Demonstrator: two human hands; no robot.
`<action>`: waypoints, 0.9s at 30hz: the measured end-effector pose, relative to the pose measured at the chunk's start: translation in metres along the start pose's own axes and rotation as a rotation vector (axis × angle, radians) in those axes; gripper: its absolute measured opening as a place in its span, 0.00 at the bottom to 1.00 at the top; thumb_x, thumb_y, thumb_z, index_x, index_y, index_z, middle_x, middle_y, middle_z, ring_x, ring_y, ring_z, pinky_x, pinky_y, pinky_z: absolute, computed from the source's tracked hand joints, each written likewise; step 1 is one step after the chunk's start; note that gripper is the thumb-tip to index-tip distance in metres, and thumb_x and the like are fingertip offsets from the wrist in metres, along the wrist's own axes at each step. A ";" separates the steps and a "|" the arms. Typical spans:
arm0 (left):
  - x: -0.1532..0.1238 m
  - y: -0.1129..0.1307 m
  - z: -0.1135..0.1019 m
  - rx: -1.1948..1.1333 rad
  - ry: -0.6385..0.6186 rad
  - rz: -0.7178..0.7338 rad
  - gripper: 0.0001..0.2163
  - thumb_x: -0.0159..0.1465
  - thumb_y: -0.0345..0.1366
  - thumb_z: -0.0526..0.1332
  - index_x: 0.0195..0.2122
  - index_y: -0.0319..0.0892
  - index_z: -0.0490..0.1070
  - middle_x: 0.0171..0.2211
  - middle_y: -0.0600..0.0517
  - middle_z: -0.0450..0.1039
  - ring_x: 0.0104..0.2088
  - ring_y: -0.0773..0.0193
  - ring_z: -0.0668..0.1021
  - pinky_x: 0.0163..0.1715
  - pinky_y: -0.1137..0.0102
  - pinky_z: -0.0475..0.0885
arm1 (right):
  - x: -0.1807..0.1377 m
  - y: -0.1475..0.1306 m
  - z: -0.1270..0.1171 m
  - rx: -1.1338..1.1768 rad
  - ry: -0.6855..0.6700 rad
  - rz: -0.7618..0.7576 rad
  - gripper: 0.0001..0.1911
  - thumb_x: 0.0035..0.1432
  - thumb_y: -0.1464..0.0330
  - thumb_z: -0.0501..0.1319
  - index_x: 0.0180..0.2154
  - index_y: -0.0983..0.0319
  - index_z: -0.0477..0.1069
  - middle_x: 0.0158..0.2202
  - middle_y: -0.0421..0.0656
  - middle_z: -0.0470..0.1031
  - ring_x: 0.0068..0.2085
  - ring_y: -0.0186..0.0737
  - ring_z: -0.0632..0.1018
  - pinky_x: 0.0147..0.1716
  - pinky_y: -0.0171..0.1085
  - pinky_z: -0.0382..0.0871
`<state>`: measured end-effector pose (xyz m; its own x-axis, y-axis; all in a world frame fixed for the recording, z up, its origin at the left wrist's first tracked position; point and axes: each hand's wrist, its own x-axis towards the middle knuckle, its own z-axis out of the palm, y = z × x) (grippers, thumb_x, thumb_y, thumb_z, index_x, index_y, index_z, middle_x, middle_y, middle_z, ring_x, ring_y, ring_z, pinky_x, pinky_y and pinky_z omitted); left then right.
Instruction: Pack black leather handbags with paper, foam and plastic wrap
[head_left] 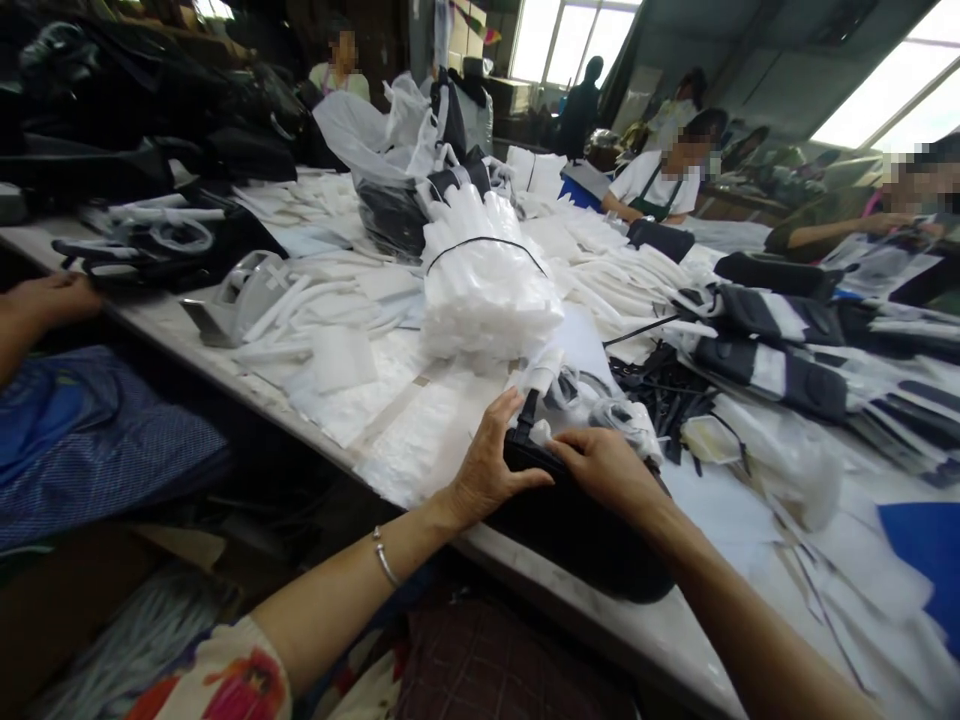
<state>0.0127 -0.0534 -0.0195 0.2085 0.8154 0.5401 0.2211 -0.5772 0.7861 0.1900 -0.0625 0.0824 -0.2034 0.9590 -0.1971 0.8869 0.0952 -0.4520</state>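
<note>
My left hand (487, 462) grips the near end of a black bag (577, 530) that lies on the table's front edge, thumb across its top. My right hand (604, 465) presses on the same bag from the right, fingers curled around a small white piece at its top. A black strap or clip stands up between the two hands. Just beyond lie white foam wraps (600, 400) and a tall bundle of white foam sheets (484, 275) tied with a black cord.
The long white table (420, 420) is strewn with foam strips, black straps (660, 385) and black-and-white bags (772, 350). Another person's hand (49, 300) rests on the far left edge. Several seated people work at the back and right. Blue cloth (82, 430) lies below left.
</note>
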 end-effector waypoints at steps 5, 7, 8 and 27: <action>-0.004 -0.001 -0.012 -0.204 -0.148 -0.223 0.51 0.48 0.47 0.75 0.67 0.46 0.46 0.64 0.38 0.58 0.64 0.46 0.63 0.64 0.51 0.57 | -0.023 0.007 -0.007 0.180 -0.143 -0.096 0.25 0.64 0.55 0.52 0.56 0.59 0.71 0.51 0.46 0.78 0.49 0.47 0.78 0.49 0.41 0.68; 0.000 -0.005 -0.020 -0.267 -0.249 -0.287 0.50 0.47 0.47 0.75 0.66 0.44 0.51 0.61 0.40 0.63 0.62 0.46 0.66 0.62 0.53 0.60 | -0.038 0.014 -0.012 0.146 -0.196 -0.056 0.32 0.60 0.53 0.59 0.62 0.57 0.63 0.57 0.47 0.74 0.54 0.50 0.75 0.52 0.44 0.68; 0.003 -0.008 -0.024 -0.276 -0.309 -0.311 0.46 0.46 0.48 0.75 0.64 0.43 0.56 0.58 0.41 0.66 0.59 0.46 0.69 0.60 0.55 0.61 | -0.043 0.017 -0.014 0.096 -0.210 -0.025 0.34 0.57 0.54 0.61 0.63 0.57 0.63 0.57 0.47 0.74 0.54 0.51 0.75 0.53 0.45 0.68; 0.029 -0.012 -0.033 -0.426 -0.516 -0.507 0.26 0.52 0.39 0.71 0.53 0.44 0.69 0.40 0.54 0.74 0.40 0.61 0.75 0.42 0.70 0.67 | -0.010 0.007 0.012 -0.014 -0.070 0.057 0.41 0.52 0.59 0.66 0.65 0.53 0.56 0.47 0.47 0.79 0.45 0.51 0.79 0.41 0.41 0.67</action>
<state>-0.0158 -0.0216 -0.0033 0.6138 0.7888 -0.0331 0.0485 0.0041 0.9988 0.1931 -0.0743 0.0711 -0.1808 0.9420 -0.2827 0.9033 0.0453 -0.4267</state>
